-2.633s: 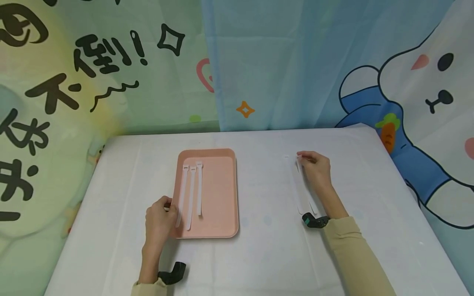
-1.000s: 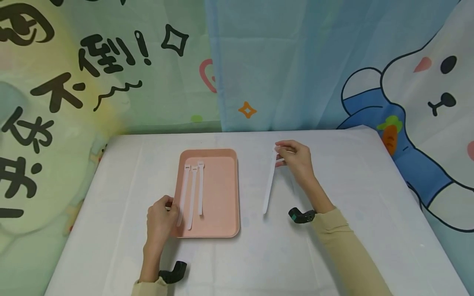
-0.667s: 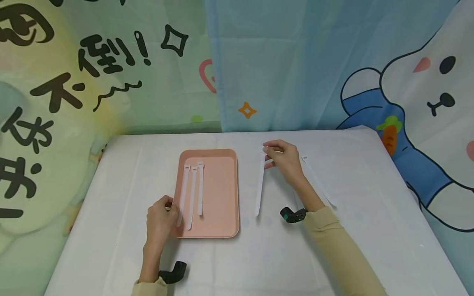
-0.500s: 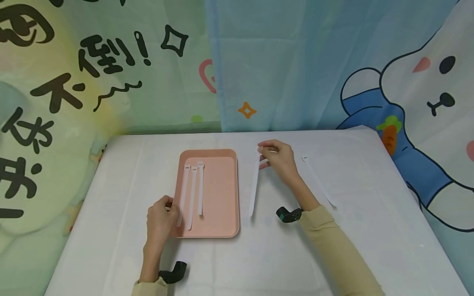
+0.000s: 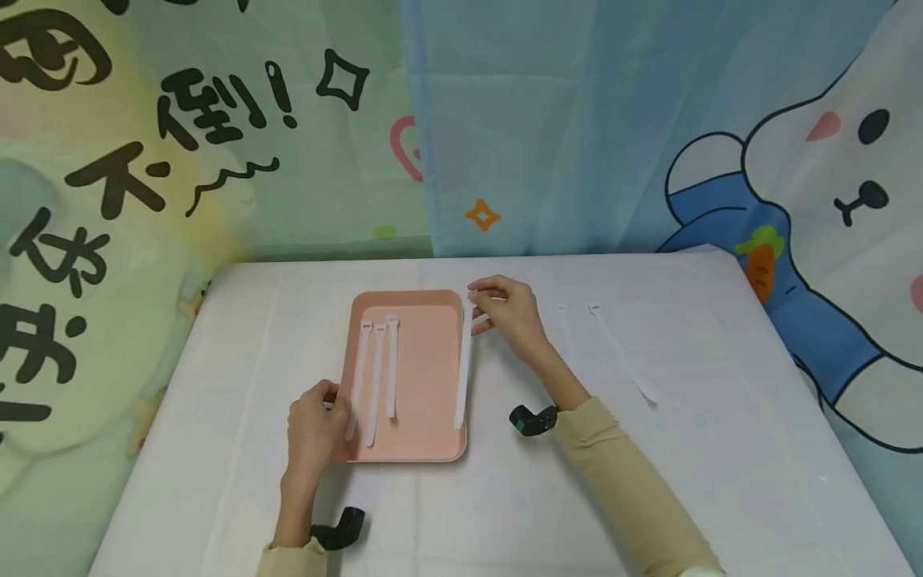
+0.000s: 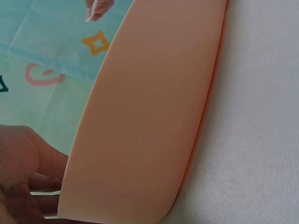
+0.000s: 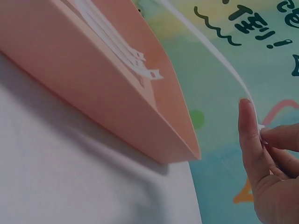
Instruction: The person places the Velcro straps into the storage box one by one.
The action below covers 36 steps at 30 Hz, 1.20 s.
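Observation:
A pink tray (image 5: 429, 441) lies on the table, with 3 white cable ties (image 5: 374, 385) side by side in its left half, slotted heads toward the far end. The left hand (image 5: 312, 421) grips the tray's left rim, thumb and fingers at the edge in the left wrist view. Between thumb and fingers, the right hand (image 5: 508, 312) pinches another white cable tie (image 5: 464, 369) near its head. The strip hangs in front of the tray's right rim in the head view; the right wrist view shows it raised and slightly bowed.
On the white table (image 5: 685, 481), a loose cable tie (image 5: 622, 353) lies slantwise to the right of the right hand. Another faint white strip (image 5: 565, 324) is beside it, partly hidden by the right forearm. A printed curtain (image 5: 541, 160) hangs behind the table.
The right hand has lifted a cable tie from the right side of the table and moved it left to the tray's right rim. The left hand stays at the tray's left edge.

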### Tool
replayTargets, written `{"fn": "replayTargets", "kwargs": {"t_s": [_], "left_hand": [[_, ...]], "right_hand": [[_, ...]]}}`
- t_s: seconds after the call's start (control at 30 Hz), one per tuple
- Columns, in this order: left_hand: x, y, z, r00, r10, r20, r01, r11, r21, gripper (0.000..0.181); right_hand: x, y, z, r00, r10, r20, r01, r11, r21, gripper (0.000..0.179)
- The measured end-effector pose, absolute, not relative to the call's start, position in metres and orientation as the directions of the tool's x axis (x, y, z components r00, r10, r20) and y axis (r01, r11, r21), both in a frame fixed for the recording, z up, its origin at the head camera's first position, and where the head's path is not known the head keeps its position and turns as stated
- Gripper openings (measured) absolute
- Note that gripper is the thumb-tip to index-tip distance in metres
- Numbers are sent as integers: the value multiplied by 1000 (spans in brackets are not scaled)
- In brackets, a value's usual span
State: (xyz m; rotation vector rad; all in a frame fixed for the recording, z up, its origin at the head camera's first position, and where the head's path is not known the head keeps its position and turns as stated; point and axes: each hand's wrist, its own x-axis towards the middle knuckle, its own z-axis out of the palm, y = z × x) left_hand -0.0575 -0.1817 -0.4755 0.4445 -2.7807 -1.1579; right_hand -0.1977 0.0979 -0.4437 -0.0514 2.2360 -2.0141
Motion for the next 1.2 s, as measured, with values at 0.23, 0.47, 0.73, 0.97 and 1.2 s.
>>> {"fn": "replayTargets", "kwargs": {"t_s": [0.23,0.47,0.73,0.97,1.2], "left_hand": [[-58,-182,-477,-954,-298,-14,-221,675,704,18],[-59,-182,-477,-954,-301,-17,-225,673,705,18],[-59,-183,-478,-953,-302,-12,-223,675,704,17],[-58,-183,-477,-953,-302,-15,-223,670,708,16],[-59,-183,-478,-952,-306,-11,-225,674,704,16]], "right_hand": [[-196,82,-446,-987,-137,-88,78,84,-993,21],[-196,67,-449,-981,-172,-94,79,94,-992,22],[-197,48,-455,-974,-190,-124,112,72,-991,23],[-196,35,-457,-966,-225,-130,112,90,-990,19],[-197,24,-459,-953,-272,-135,96,151,-984,18]]}}
